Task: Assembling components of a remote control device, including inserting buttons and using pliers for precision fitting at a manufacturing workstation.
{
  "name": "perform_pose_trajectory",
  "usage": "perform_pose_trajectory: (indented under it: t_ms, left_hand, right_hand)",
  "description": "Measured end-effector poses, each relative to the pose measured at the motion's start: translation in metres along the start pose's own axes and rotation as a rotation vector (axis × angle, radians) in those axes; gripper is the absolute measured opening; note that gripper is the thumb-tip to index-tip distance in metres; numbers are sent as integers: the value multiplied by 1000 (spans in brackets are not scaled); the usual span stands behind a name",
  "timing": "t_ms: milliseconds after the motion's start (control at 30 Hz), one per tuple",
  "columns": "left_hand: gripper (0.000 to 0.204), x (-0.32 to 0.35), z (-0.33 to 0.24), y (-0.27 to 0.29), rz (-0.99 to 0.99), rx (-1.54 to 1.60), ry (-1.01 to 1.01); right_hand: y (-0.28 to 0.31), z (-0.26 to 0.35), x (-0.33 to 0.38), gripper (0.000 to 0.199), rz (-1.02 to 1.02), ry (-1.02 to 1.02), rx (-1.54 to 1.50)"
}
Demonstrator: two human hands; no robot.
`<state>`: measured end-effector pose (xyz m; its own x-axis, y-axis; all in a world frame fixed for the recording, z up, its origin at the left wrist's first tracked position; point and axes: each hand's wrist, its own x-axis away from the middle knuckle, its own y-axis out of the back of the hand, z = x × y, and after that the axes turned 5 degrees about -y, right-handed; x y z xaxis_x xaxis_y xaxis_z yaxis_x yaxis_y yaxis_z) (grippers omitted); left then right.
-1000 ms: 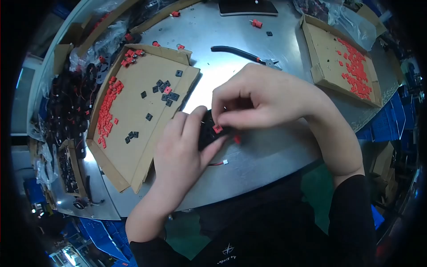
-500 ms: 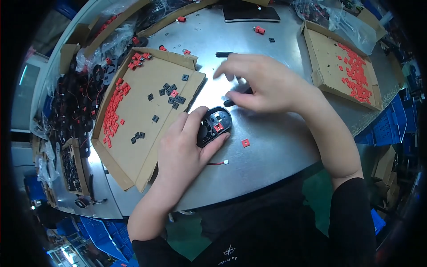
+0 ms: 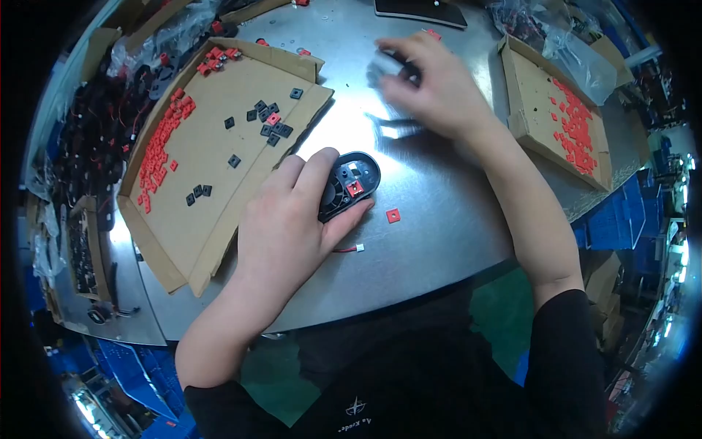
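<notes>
My left hand point(image 3: 285, 212) is closed round a black oval fan housing point(image 3: 363, 170) whose hollow side faces up. Fan blades and a small red square piece point(image 3: 355, 189) show inside it. Up and to the right, my right hand point(image 3: 431, 84) is raised off the table, its fingers curled round a dark hand tool point(image 3: 390, 64); motion blur hides its exact kind. One loose red square plate point(image 3: 393, 216) lies right of the housing. A white wire connector point(image 3: 359, 248) with a red lead pokes out below my left hand.
Left of my hands, a cardboard tray point(image 3: 197, 146) holds red pieces and black square plates. Another cardboard tray point(image 3: 521, 124) of red pieces stands at right. A dark flat notebook-like object point(image 3: 420, 12) lies at the far edge. Black fan parts point(image 3: 80, 139) are heaped at far left.
My right hand has gone from over the dark tool on the table to gripping it and lifting it away. My left hand still holds the housing; the whole view has shifted slightly.
</notes>
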<state>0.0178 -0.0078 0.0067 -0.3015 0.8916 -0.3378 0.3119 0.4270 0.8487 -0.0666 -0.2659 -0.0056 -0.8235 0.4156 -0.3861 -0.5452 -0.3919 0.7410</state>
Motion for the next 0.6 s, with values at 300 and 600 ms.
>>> perform_pose_trajectory:
  t_ms: [300, 600]
  left_hand:
    - [55, 9, -9, -4, -14, -117, -12]
    - [52, 10, -10, -1, -16, -50, 10]
  right_hand:
    - [12, 89, 27, 94, 49, 391, -1352]
    - [-19, 103, 40, 92, 55, 386, -1190]
